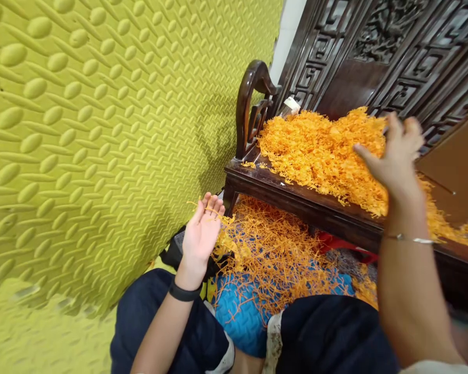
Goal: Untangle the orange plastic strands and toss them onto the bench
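My left hand [203, 228] is turned palm up, to the left of the orange strand pile. A thin orange plastic strand [210, 210] runs across its fingers, held by the thumb, with one end sticking out to the left. My right hand [400, 153], slightly blurred, is raised over the bench with thumb and fingers spread and nothing visible in it. Just behind it lies a large heap of small, frilly orange plastic pieces [323, 150]. Below, between my knees, thin orange strands [276, 249] lie tangled over a blue surface [239, 311].
The heap rests on a dark carved wooden bench [273, 184] with a curved armrest [253, 83]. A white item [291, 105] stands behind the heap. A brown board or box [456, 166] is at right. Yellow textured matting [101, 130] covers the left side. Something red [343, 245] shows under the bench.
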Demonstrator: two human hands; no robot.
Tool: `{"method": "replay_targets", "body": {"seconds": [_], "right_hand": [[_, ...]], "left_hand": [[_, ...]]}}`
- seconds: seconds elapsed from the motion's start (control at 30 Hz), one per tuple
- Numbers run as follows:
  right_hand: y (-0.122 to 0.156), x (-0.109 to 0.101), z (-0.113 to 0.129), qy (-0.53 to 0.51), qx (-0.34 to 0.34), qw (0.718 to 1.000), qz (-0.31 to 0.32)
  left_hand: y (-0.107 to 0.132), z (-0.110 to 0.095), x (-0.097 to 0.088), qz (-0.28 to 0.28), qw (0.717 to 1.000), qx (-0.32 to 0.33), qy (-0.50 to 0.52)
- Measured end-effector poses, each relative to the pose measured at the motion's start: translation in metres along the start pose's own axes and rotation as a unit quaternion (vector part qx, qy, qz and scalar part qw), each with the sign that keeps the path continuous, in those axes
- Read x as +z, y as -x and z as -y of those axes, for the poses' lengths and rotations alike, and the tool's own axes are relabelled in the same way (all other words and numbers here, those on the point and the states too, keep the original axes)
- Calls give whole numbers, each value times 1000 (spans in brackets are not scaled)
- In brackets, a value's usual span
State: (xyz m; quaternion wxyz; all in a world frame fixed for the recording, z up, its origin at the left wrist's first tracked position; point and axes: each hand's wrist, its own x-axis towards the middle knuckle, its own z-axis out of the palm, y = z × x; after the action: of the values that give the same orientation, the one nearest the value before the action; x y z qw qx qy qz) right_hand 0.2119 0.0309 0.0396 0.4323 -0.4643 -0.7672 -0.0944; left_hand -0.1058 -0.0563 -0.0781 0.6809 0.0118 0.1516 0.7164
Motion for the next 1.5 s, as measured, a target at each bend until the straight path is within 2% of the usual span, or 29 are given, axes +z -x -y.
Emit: {"method": "replay_targets", "body": {"seconds": [0.07, 0.1, 0.13, 0.2, 0.27, 0.33, 0.37, 0.4, 0.5, 0.63, 0.73, 0.83, 0.9, 0.97, 1.03, 1.13, 1.27, 1.37, 1.5], "right_hand": [[21, 23, 7, -70, 79, 994, -38], [38, 37, 15, -130, 122, 984, -21], [57, 51, 26, -237, 178, 954, 43], [94, 79, 52, -316, 203, 911, 169], [121, 101, 80, -451, 270, 788, 320], [134, 116, 102, -542, 296, 681, 394], [135, 121, 109, -568, 296, 658, 396], [135, 123, 114, -585, 293, 656, 377], [127, 120, 116, -591, 295, 696, 282], [121, 102, 107, -554, 308, 759, 148], [122, 89, 101, -499, 300, 813, 18], [124, 80, 99, -481, 291, 826, -44], [126, 75, 101, -487, 280, 826, -42], [129, 70, 105, -484, 255, 837, -4], [134, 66, 112, -462, 217, 858, 54], [141, 61, 123, -389, 142, 902, 123], [145, 56, 131, -276, 44, 948, 153], [146, 54, 132, -231, -2, 957, 174], [150, 53, 132, -175, -34, 957, 229]], "left_hand": [[2, -1, -2, 18, 1000, -9, 6], [2, -1, -2, 29, 999, -15, 13], [3, 1, -3, 41, 999, -20, 19], [3, 5, -5, 66, 997, -23, 21], [5, 10, -7, 98, 995, -16, -1], [8, 18, -7, 145, 988, -7, -46], [11, 22, -8, 174, 982, -7, -76], [14, 26, -8, 205, 972, -8, -112], [26, 35, -10, 291, 925, 4, -245], [35, 38, -11, 370, 847, 52, -379], [36, 38, -12, 394, 842, 57, -365], [34, 39, -15, 391, 854, 56, -338], [31, 41, -16, 369, 856, 52, -358], [28, 44, -15, 330, 854, 27, -401], [25, 48, -15, 295, 853, -10, -429], [21, 52, -16, 267, 871, -36, -410], [19, 52, -21, 264, 890, -54, -369], [21, 55, -21, 250, 900, -84, -346], [24, 63, -19, 165, 916, -104, -349]]}}
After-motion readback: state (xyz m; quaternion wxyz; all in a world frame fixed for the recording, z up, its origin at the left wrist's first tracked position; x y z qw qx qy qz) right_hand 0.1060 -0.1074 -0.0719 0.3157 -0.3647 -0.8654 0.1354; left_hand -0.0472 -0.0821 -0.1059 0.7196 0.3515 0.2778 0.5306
